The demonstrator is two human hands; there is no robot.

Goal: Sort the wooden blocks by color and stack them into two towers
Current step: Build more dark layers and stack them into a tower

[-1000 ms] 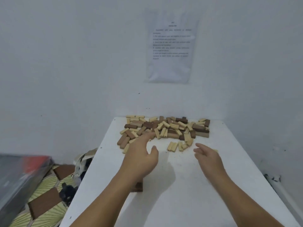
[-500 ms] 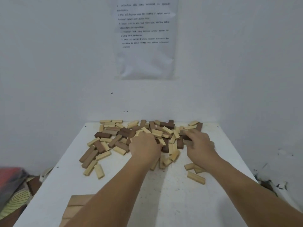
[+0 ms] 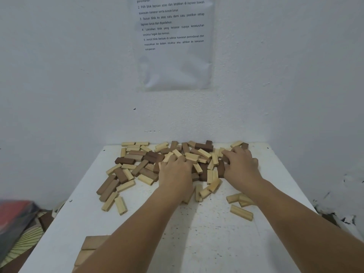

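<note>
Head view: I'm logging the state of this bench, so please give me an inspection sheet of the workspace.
Surface: white table, dark flecks towards the front.
Job's things: light and dark blocks mixed in one heap by the wall; loose blocks, all light, at the right; tan blocks laid together at the near left, partly hidden by the arm.
Clutter: nothing seen.
Hands: left hand and right hand both on the heap, fingers bent into it; whether they grip is unclear.
Cables: nothing seen.
Surroundings: white wall with a printed sheet; patterned cloth below the table, left.
</note>
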